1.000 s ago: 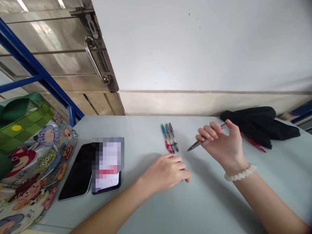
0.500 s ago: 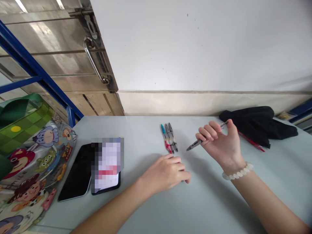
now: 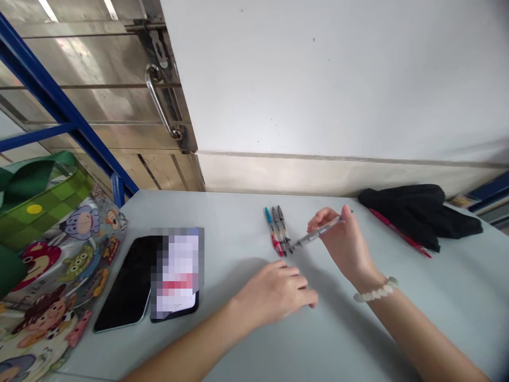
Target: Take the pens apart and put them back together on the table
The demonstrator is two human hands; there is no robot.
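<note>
Holding hand: from my remote seat I see the right hand (image 3: 340,241) to the right of the pen row (image 3: 279,231), thumb and fingers clamped on a grey, clear-barrelled pen (image 3: 318,232).
Slanted pen: above the desk (image 3: 234,225), low end close by the row's rightmost pen (image 3: 283,225); blur keeps me from telling whether they touch.
Left hand (image 3: 274,292): just on the near side of the row, fingers loosely bent; the palm is hidden, so I cannot tell whether they enclose anything.
Phones: a dark phone (image 3: 123,286) and a lit phone (image 3: 185,300), both left of the row.
Black cloth (image 3: 413,212): well right of the row.
Slip risk: I judge that a thumb sliding on the smooth barrel could drop the pen onto the row.
Nudge risk: a careless swing of the low end could push the row apart and start a pen rolling.
Crowding risk: shifting the left hand forward could knock the row's near ends.
</note>
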